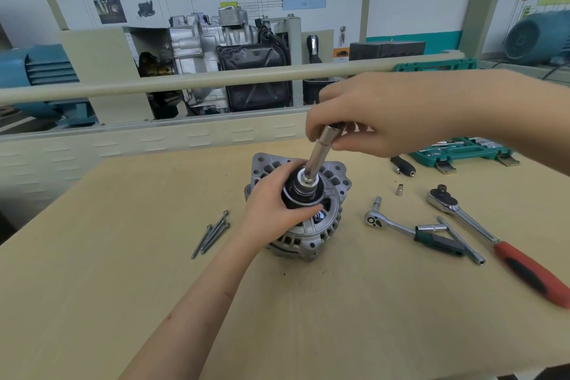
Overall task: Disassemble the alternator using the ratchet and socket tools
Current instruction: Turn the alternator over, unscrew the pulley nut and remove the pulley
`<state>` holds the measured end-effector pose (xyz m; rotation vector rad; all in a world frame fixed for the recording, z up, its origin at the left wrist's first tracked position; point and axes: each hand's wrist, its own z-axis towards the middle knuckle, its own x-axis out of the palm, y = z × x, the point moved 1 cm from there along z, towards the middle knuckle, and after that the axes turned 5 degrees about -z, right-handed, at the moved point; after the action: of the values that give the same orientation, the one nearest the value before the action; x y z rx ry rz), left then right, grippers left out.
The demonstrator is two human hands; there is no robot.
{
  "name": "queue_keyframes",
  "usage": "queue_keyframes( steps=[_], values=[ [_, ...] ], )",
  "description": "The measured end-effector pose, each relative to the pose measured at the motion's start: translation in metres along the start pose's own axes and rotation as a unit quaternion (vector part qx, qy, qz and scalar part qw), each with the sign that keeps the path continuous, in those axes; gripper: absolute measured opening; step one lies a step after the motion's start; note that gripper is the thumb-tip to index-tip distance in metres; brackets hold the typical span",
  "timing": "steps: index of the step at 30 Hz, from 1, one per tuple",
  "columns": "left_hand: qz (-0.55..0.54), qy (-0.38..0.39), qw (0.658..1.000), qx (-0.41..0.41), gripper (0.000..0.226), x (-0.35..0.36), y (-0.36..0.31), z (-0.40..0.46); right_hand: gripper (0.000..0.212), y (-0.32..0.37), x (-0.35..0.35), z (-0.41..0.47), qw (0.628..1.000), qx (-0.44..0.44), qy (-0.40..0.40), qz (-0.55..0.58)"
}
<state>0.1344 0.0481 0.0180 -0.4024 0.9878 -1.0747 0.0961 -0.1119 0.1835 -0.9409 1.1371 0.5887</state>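
Note:
The silver alternator stands on the wooden table, pulley end up. My left hand grips the black pulley on its top. A long chrome socket stands tilted on the pulley's centre nut. My right hand pinches the socket's upper end with its fingertips. A red-handled ratchet and a smaller green-handled ratchet lie on the table to the right of the alternator.
Several long bolts lie left of the alternator. A small socket, a thin extension bar and a black-handled tool lie on the right. A green tool case sits open at the back right. A partition wall borders the table's far edge.

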Motion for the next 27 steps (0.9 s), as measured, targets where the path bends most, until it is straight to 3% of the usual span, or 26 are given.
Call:
queue_keyframes(
  steps=[3,6,10,14,17,20,23,25,27],
  values=[
    [-0.003,0.001,1.000,-0.004,0.058,0.0005,0.0004,-0.0002,0.031,0.0010,-0.0049,-0.0007,0.999,0.027,0.017,0.001],
    [0.000,-0.003,1.000,-0.003,0.057,0.0010,-0.0005,0.0000,0.051,0.0040,-0.0007,0.0028,0.987,0.094,0.002,-0.127],
    [0.000,-0.009,1.000,-0.005,0.058,0.0001,-0.0008,-0.0013,0.020,0.0006,0.0013,-0.0010,0.998,0.026,-0.007,-0.052],
    [0.004,-0.009,1.000,0.000,0.058,0.0004,-0.0019,-0.0005,0.028,0.0011,-0.0049,-0.0021,1.000,0.006,0.018,0.009],
    [0.004,-0.007,1.000,0.004,0.057,0.0006,-0.0022,-0.0004,0.053,0.0061,-0.0046,0.0012,0.992,0.102,0.029,-0.073],
    [0.005,-0.009,1.000,0.007,0.057,0.0006,-0.0028,-0.0010,0.037,0.0055,-0.0024,0.0028,0.980,0.093,-0.014,-0.176],
    [0.013,-0.011,1.000,0.003,0.057,0.0009,-0.0021,-0.0009,0.009,0.0021,-0.0024,0.0000,0.999,0.000,-0.018,-0.048],
    [0.014,-0.012,1.000,-0.001,0.056,0.0011,-0.0011,-0.0007,0.017,0.0021,-0.0052,-0.0017,0.999,-0.029,-0.017,0.021],
    [0.013,-0.010,1.000,0.000,0.056,0.0011,-0.0009,-0.0006,0.030,0.0031,-0.0050,-0.0013,1.000,0.016,-0.002,0.002]
  ],
)
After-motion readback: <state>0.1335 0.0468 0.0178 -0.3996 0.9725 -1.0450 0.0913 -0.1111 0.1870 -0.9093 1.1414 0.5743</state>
